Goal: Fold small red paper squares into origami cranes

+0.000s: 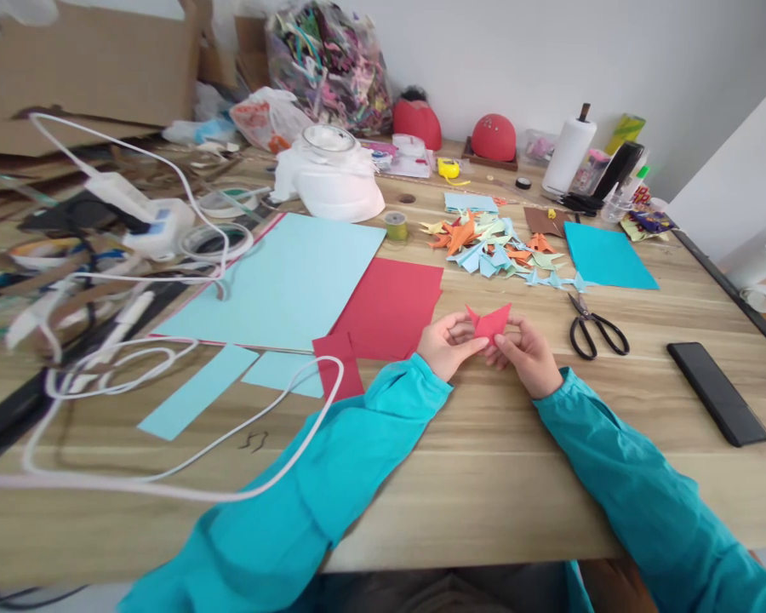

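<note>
A small red origami crane (pixel 490 323) is held up between both hands just above the wooden table. My left hand (pixel 448 345) pinches its lower left side with thumb and fingers. On the other side, my right hand (pixel 528 353) grips its lower right edge, the thumb near the other thumb. Pointed tips of the folded paper rise at the left and right; its underside is hidden by the fingers. Beyond the hands lies a pile of folded paper cranes (pixel 485 243) in orange, blue and pale green. Red paper sheets (pixel 389 306) lie left of my left hand.
Black-handled scissors (pixel 597 328) and a phone (pixel 718 393) lie to the right. Light blue sheets (pixel 281 272) and a cut strip (pixel 197 392) are at left, near a looping white cable (pixel 294 383). A thread spool (pixel 396 226) and a turquoise sheet (pixel 609 255) sit farther back.
</note>
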`<state>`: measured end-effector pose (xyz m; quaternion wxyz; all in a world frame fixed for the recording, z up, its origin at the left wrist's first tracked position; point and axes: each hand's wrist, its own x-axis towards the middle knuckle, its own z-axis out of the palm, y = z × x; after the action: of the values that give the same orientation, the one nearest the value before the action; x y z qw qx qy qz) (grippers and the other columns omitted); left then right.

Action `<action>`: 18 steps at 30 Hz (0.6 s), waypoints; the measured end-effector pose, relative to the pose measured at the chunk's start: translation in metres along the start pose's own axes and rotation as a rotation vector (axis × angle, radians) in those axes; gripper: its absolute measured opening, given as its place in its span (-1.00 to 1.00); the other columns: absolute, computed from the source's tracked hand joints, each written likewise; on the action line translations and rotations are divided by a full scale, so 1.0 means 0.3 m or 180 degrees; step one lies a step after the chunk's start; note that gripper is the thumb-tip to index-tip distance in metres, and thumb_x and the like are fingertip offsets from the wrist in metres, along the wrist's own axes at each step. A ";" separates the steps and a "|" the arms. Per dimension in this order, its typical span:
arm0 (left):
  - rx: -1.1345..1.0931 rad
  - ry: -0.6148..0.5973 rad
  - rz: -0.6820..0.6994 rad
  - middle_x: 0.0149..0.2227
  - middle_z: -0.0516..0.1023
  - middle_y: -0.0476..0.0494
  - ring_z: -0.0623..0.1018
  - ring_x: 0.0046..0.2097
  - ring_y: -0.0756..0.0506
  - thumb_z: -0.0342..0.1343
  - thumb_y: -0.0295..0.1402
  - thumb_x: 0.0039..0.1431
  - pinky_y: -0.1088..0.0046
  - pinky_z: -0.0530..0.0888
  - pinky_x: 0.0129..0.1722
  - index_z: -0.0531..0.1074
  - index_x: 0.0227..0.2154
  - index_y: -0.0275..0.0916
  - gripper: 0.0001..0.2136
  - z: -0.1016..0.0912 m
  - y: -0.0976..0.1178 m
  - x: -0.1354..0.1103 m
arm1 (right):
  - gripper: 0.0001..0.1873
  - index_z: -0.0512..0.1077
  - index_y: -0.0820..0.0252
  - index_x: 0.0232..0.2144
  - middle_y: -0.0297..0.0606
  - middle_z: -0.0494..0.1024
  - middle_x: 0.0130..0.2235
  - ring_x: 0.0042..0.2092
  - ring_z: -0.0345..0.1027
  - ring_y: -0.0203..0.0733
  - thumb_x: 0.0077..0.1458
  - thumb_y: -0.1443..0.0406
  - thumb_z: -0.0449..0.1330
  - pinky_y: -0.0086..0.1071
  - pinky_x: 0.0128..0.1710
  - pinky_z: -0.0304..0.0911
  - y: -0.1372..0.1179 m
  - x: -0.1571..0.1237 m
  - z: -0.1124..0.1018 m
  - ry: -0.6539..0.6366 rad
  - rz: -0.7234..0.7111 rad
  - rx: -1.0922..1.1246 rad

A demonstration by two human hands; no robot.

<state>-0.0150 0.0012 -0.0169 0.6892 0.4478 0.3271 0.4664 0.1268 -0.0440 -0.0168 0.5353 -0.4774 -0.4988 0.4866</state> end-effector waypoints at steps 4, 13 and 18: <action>0.0215 0.0098 0.0057 -0.43 0.59 -0.16 0.55 -0.39 -0.08 0.34 -0.32 -0.33 0.38 0.49 -0.34 0.48 -0.40 -0.35 -0.66 -0.001 0.001 0.001 | -0.55 0.23 0.18 -0.16 -0.30 0.55 -0.47 -0.49 0.42 -0.29 -0.05 0.11 0.22 -0.46 -0.53 0.25 -0.007 -0.010 0.003 -0.0299 0.0090 -0.0101; 0.0458 0.0207 0.0067 -0.56 0.55 -0.06 0.48 -0.51 -0.01 0.33 -0.38 -0.39 0.44 0.44 -0.42 0.51 -0.53 -0.33 -0.76 -0.018 -0.020 0.011 | -0.70 0.43 0.25 -0.45 -0.30 0.52 -0.58 -0.57 0.36 -0.30 -0.12 0.11 0.27 -0.42 -0.55 0.28 -0.018 -0.009 0.002 0.0112 0.0153 0.0108; 0.0081 0.0260 -0.0098 -0.48 0.57 -0.11 0.54 -0.44 -0.07 0.34 -0.37 -0.40 0.38 0.46 -0.37 0.49 -0.42 -0.34 -0.65 -0.021 -0.016 0.015 | -0.72 0.44 0.25 -0.56 -0.31 0.50 -0.61 -0.58 0.32 -0.34 -0.20 0.13 0.32 -0.45 -0.57 0.24 -0.023 -0.007 0.000 0.0002 0.0204 -0.0095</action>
<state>-0.0173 0.0066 -0.0241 0.6765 0.4320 0.3679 0.4694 0.1272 -0.0466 -0.0101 0.5123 -0.5012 -0.4903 0.4959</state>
